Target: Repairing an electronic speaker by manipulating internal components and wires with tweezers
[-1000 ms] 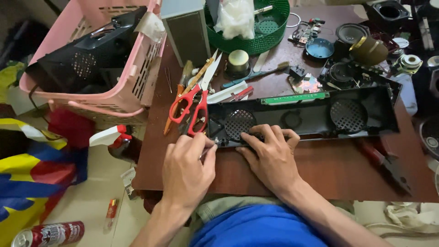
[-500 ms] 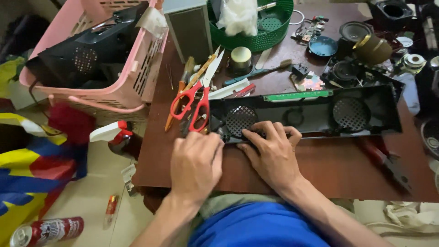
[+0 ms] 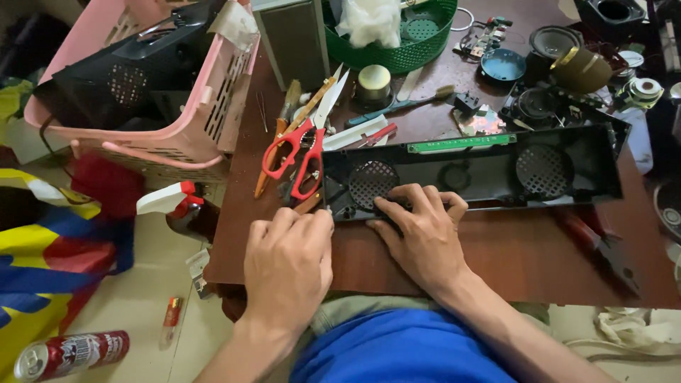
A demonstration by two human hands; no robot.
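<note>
A long black plastic speaker housing [image 3: 496,170] with round mesh grilles lies open side up on the brown table [image 3: 496,259]. My left hand [image 3: 287,266] is curled at the housing's left front corner, fingertips pressed against its edge; whether it pinches something small is hidden. My right hand [image 3: 422,234] rests over the front wall next to the left grille, fingers bent onto the rim. Red-handled scissors [image 3: 301,152] lie just beyond my left hand, touching the housing's left end.
A pink basket [image 3: 181,99] holding a black casing overhangs the table's left end. A green basket [image 3: 415,39], a grey box [image 3: 294,39], loose speaker parts [image 3: 567,67] and pliers [image 3: 603,248] crowd the table. A spray bottle [image 3: 177,206] and a can [image 3: 64,354] are on the floor.
Both hands have stayed at the housing's left front corner, shifting only slightly. The view has drifted a little; nothing was picked up or let go.
</note>
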